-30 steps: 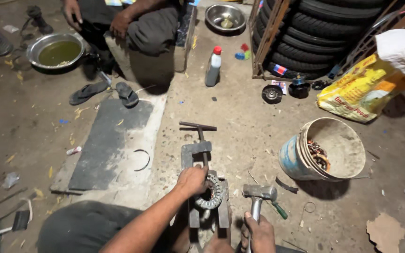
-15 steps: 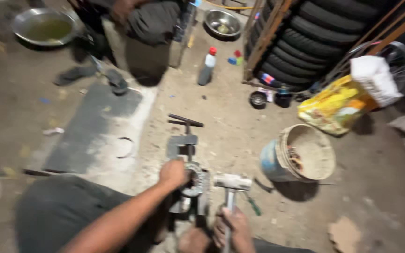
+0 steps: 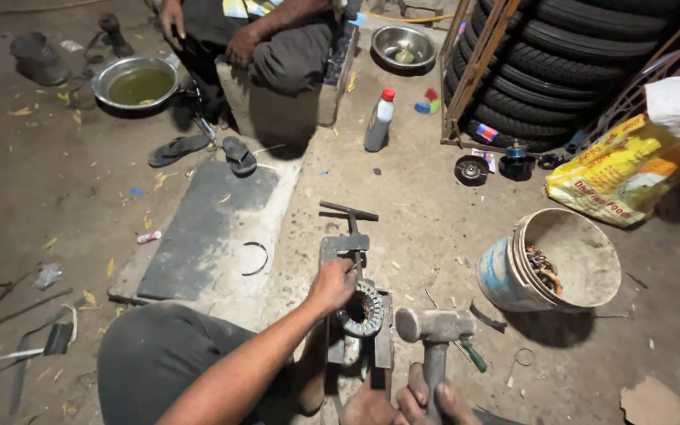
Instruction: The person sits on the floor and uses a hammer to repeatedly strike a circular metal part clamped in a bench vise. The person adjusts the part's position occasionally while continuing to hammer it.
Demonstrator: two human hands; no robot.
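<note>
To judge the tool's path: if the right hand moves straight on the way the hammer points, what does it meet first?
The right hand holds the hammer pointing up-frame. Ahead lies bare concrete floor; the way looks free, though depth is unclear.

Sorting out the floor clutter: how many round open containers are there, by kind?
Metal bowls: 2, one with yellowish liquid, one near the tyres
Plastic buckets: 1, tipped on its side
Total: 3

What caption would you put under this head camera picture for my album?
Left hand steadies a ring-shaped metal part in a vise on the floor; right hand grips a hammer.
</note>
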